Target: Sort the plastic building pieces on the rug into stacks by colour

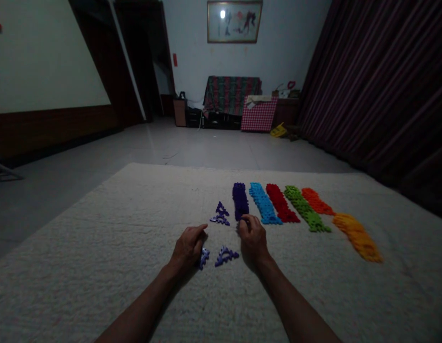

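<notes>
My left hand [188, 246] rests low over the mat, its fingers curled in and the index finger pointing forward. Partly under its edge lies a purple toothed plastic piece [204, 257]; whether the fingers grip anything is hidden. At the near end of a dark purple row of packed pieces [240, 201], my right hand [253, 237] has its fingers bent together, and what is between them is too dark to make out. A purple curved, toothed piece [226, 255] lies between the hands. Farther forward, more purple pieces [220, 214] lie close together.
Right of the purple row lie blue [266, 204], red [282, 203], green [306, 208], orange [316, 201] and yellow-orange [358, 237] rows of similar pieces. All rest on a pale textured mat [99, 228]. Beyond are a tiled floor, covered furniture [230, 93] and a dark curtain [367, 71].
</notes>
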A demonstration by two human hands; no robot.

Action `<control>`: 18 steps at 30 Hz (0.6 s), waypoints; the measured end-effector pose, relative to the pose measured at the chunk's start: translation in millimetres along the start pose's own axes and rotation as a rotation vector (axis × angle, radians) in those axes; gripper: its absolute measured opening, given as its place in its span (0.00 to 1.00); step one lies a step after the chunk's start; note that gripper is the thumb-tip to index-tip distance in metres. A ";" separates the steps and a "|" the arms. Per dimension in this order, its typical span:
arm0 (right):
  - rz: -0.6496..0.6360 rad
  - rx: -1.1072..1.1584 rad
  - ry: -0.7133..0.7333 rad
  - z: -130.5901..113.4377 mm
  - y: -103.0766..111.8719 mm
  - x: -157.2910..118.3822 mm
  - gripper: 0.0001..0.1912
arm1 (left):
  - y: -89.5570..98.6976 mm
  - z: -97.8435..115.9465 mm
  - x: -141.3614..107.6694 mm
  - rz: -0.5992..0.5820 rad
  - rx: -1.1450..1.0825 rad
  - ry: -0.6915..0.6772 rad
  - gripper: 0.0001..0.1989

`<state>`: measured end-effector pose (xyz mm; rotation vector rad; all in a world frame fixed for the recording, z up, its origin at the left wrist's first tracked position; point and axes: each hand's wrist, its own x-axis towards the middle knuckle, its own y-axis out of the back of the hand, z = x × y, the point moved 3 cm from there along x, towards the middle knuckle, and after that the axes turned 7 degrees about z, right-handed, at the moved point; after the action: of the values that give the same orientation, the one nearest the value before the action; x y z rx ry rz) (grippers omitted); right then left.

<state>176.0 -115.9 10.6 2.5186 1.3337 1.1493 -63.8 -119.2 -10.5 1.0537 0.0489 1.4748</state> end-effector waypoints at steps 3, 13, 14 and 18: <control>-0.026 -0.026 -0.052 3.6 0.9 2.7 0.20 | 1.2 1.6 0.1 -0.001 -0.002 0.002 0.21; -0.095 -0.251 -0.069 -1.2 7.0 4.3 0.17 | 3.7 3.5 0.7 0.000 -0.006 0.015 0.19; -0.090 -0.270 -0.038 -2.3 8.1 4.6 0.16 | 3.8 3.8 0.9 -0.003 -0.004 0.014 0.18; -0.074 -0.308 0.017 -5.5 14.1 4.9 0.14 | 3.9 6.1 2.2 -0.001 0.000 0.013 0.18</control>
<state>183.7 -122.5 22.8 2.2295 1.1406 1.2547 -62.7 -121.5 -3.5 1.0439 0.0589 1.4811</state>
